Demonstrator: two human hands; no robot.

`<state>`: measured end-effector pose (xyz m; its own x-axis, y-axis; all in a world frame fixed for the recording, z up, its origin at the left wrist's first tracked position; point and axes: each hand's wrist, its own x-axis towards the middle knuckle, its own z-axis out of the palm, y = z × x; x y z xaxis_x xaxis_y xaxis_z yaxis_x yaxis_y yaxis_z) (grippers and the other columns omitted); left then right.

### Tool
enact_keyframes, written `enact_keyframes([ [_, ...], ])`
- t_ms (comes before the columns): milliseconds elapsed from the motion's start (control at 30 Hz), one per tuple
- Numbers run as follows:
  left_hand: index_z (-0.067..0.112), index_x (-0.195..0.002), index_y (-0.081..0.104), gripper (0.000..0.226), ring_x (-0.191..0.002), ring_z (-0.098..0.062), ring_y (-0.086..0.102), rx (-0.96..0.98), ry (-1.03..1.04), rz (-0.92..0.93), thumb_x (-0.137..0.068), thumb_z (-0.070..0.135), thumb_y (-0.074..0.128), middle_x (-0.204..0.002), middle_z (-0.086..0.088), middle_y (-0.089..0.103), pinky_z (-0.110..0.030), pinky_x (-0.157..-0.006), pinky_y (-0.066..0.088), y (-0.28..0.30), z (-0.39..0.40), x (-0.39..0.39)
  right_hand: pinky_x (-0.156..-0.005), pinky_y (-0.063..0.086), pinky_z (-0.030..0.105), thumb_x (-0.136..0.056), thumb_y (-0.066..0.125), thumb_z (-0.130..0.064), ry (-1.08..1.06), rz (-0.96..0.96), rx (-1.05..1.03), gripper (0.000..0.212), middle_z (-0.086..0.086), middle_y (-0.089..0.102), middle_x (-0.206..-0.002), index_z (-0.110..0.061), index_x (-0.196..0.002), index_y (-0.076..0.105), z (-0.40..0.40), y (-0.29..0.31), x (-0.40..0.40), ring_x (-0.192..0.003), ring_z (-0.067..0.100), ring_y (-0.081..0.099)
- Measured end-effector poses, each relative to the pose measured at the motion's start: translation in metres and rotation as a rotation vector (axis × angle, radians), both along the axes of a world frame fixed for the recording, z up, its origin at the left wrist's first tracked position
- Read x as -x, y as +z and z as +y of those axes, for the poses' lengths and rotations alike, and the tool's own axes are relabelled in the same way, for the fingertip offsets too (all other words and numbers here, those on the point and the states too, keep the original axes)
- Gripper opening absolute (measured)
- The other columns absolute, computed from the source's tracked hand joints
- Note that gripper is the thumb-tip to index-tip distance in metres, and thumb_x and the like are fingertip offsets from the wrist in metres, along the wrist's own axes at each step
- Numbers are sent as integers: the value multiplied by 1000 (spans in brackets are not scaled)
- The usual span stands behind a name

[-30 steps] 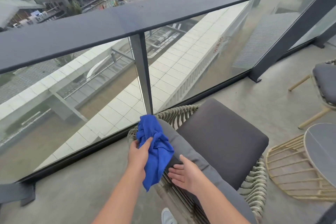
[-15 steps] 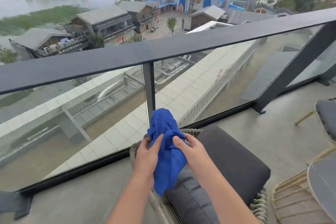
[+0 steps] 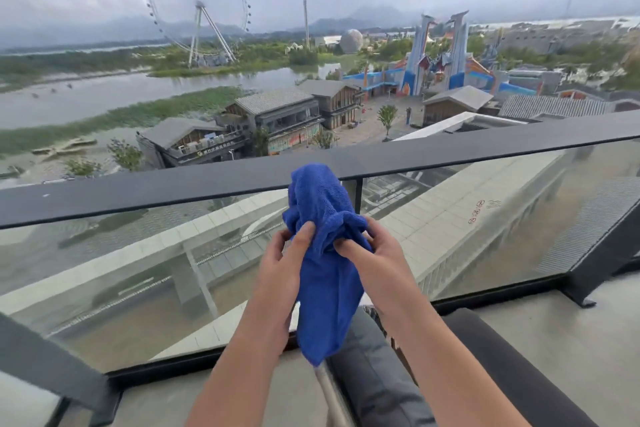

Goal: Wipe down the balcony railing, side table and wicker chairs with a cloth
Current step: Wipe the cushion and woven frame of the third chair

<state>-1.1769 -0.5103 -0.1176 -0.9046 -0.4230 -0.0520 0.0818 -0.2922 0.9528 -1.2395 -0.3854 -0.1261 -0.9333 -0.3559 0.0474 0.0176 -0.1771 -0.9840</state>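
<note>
A blue cloth (image 3: 323,274) hangs bunched between both hands in front of me. My left hand (image 3: 282,260) pinches its left side with thumb and fingers. My right hand (image 3: 375,260) grips its right side. The cloth's top reaches up in front of the dark flat rail of the balcony railing (image 3: 138,189), which runs across the view above glass panels. Below my arms lies the wicker chair, with its grey cushions (image 3: 374,381) and a pale frame tube showing.
A dark railing post (image 3: 602,253) slants down at the right, another at the lower left (image 3: 45,364). The concrete balcony floor (image 3: 571,340) lies right of the chair. Beyond the glass are rooftops, water and a Ferris wheel far below.
My view has tilted up from the chair to the railing and skyline. My right hand left the cushion and took hold of the cloth; both hands raised it toward the rail.
</note>
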Motion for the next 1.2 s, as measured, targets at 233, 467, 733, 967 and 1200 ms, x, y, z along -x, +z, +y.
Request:
enact_keyframes([
  [233, 17, -119, 66, 36, -106, -25, 74, 76, 28, 15, -92, 41, 70, -111, -6, 77, -50, -94, 56, 34, -54, -15, -100, 56, 50, -98, 59, 1, 26, 36, 57, 25, 11, 77, -109, -15, -112, 72, -48, 43, -6, -109, 31, 72],
  [467, 17, -125, 59, 48, -96, -21, 77, 149, 98, 6, -87, 40, 77, -104, -3, 79, -47, -87, 62, 53, -163, -10, -103, 54, 53, -98, 61, -5, 33, 79, 7, 22, 6, 78, -106, -19, -110, 73, -152, 63, -1, -108, 28, 73],
  [733, 24, -134, 57, 69, -99, -26, 77, 200, -36, 89, -74, 19, 90, -111, -5, 78, -42, -77, 65, 77, -309, 3, -98, 54, 43, -98, 51, 8, 120, 155, 16, 36, 15, 76, -105, -16, -99, 77, -285, 79, 19, -102, 27, 72],
  [967, 18, -124, 65, 51, -103, -25, 75, 73, 210, 253, -79, 1, 83, -112, -5, 77, -47, -86, 62, 76, -372, 33, -95, 57, 37, -100, 65, -25, -112, 437, -202, 28, -14, 72, -110, -29, -127, 61, -363, 85, 53, -107, 8, 67],
  [1200, 29, -93, 60, 29, -88, -18, 70, 632, 383, -121, -79, 36, 84, -81, 14, 70, -34, -77, 53, 46, -407, 54, -98, 49, 35, -103, 50, -41, 45, 555, -603, 20, -14, 64, -120, -35, -118, 62, -410, 56, 74, -111, 6, 61],
])
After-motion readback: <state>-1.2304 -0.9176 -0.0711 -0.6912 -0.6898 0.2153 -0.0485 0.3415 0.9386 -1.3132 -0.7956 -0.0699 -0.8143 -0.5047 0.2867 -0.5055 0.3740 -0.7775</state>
